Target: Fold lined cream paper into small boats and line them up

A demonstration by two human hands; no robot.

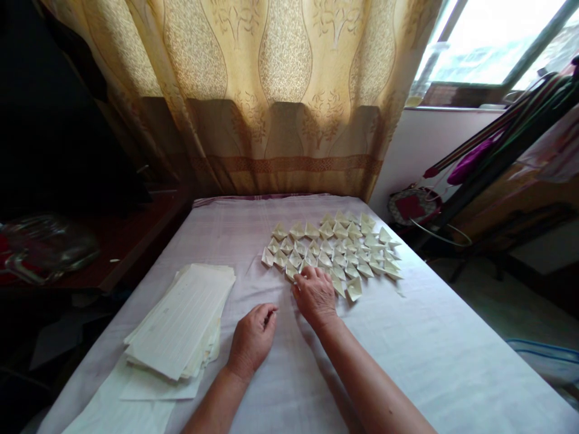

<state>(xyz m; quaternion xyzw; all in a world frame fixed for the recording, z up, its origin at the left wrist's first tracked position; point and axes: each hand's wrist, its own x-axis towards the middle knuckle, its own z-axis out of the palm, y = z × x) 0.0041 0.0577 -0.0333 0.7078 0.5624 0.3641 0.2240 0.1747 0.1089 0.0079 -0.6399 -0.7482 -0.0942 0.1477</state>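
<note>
Many small folded paper boats [337, 260] stand in close rows on the cloth-covered table. My right hand [315, 296] reaches to the near edge of the rows. Its fingers are bent down around a paper boat [291, 273], partly hidden beneath them. One more paper boat [354, 289] stands just to the right of that hand. My left hand [254, 337] rests on the cloth nearer to me, its fingers loosely curled in, and nothing shows in them. To its left lies a stack of lined paper sheets [185, 319].
A pale checked cloth [407, 361] covers the table. Behind it hangs a patterned yellow curtain [284, 72]. A dark red desk [136, 241] with a clear plastic bag [49, 247] stands at left. On the right are a round bag [414, 206] and a rack with hanging things.
</note>
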